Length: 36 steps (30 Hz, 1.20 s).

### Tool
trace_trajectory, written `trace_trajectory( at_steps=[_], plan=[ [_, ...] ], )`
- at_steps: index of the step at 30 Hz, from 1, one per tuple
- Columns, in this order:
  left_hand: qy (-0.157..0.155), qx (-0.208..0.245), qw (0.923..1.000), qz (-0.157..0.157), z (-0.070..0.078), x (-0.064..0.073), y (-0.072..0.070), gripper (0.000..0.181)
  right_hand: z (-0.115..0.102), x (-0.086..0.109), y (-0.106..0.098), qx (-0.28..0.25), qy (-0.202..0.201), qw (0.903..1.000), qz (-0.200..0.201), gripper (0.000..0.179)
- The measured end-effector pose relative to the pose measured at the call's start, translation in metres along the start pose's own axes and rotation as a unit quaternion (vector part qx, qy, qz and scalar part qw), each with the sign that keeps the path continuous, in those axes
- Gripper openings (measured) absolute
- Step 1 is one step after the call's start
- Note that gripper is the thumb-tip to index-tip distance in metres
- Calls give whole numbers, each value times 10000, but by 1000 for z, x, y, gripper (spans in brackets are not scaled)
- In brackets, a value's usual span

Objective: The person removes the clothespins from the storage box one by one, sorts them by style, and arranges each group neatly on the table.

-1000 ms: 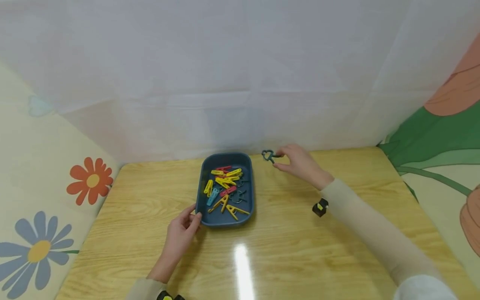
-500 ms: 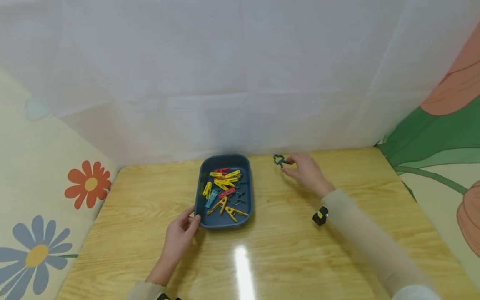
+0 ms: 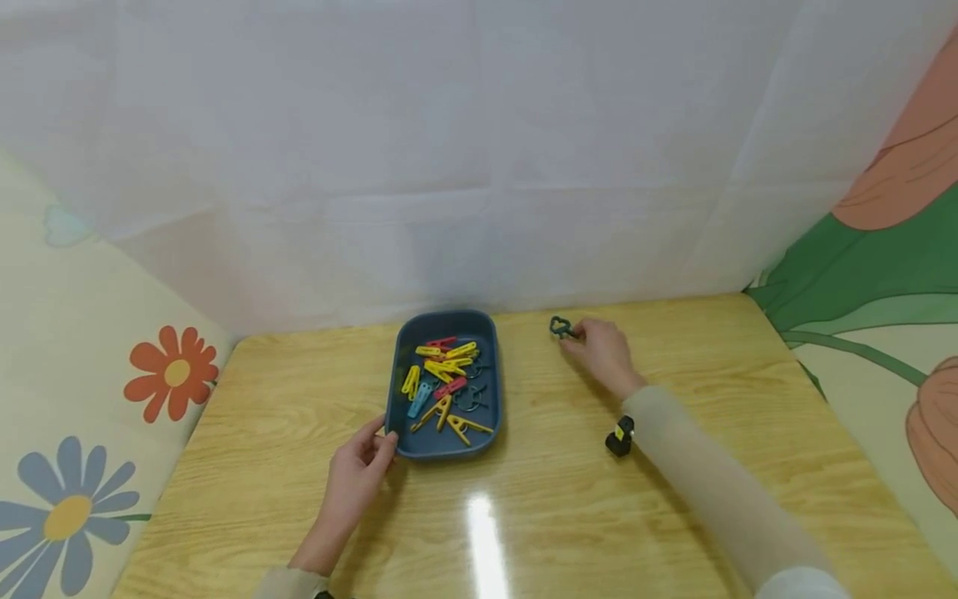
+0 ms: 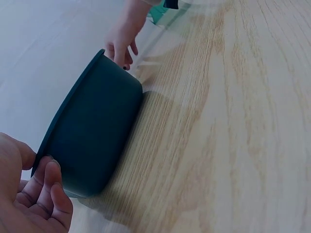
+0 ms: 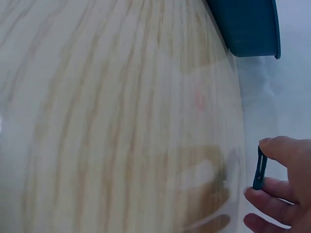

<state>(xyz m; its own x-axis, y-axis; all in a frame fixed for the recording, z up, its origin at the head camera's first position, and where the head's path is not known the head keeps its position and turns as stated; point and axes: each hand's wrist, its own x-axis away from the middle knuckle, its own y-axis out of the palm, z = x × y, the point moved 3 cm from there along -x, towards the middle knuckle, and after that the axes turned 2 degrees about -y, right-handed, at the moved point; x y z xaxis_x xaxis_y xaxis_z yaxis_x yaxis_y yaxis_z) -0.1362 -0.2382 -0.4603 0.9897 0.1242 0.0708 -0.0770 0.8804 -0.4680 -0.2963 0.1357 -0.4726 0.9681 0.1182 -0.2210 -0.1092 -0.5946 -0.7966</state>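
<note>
A dark blue plastic tray (image 3: 485,449) stands near the back of the wooden table, with several clothespins inside: yellow ones (image 3: 411,381), a light blue one (image 3: 420,400), red ones (image 3: 451,388) and dark green ones (image 3: 471,398). My left hand (image 3: 358,470) pinches the tray's near-left rim between thumb and fingers; the left wrist view shows the fingertips under the rim. To the right of the tray, my right hand (image 3: 604,353) pinches a dark green clothespin (image 3: 560,326) with a shaped outline, by its handles. In the right wrist view this clothespin (image 5: 260,167) shows edge-on between thumb and fingers.
A white cloth wall (image 3: 479,208) rises behind the table's back edge. Painted flower panels (image 3: 175,374) flank the left and right sides. Light reflects off the wooden tabletop (image 3: 539,491) in front of the tray.
My right hand has moved right, away from the tray, then slightly down, with the dark green clothespin in its fingers. The left hand still holds the tray's rim.
</note>
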Motion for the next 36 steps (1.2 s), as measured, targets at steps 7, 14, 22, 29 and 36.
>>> trace_trajectory(
  at_steps=[7, 14, 22, 29, 36],
  plan=[
    [-47, -86, 10000, 3, -3, 0, 1, 44, 0, 0, 10, 244, 497, 9983, -176, 41],
    [-23, -63, 10000, -28, -4, -2, 0, 43, -5, -1, 11, 309, 689, 9965, -369, 46],
    [28, -66, 10000, -11, -2, -2, 0, 43, -8, -2, 12, 444, 749, 9952, -448, 44],
    [-53, -124, 9999, -16, -2, -2, 0, 44, -9, -5, 13, 526, 802, 9942, -487, 43],
    [-58, -96, 9999, 5, -2, 0, 0, 43, -13, -7, 17, 705, 764, 9932, -518, 45]
  ],
)
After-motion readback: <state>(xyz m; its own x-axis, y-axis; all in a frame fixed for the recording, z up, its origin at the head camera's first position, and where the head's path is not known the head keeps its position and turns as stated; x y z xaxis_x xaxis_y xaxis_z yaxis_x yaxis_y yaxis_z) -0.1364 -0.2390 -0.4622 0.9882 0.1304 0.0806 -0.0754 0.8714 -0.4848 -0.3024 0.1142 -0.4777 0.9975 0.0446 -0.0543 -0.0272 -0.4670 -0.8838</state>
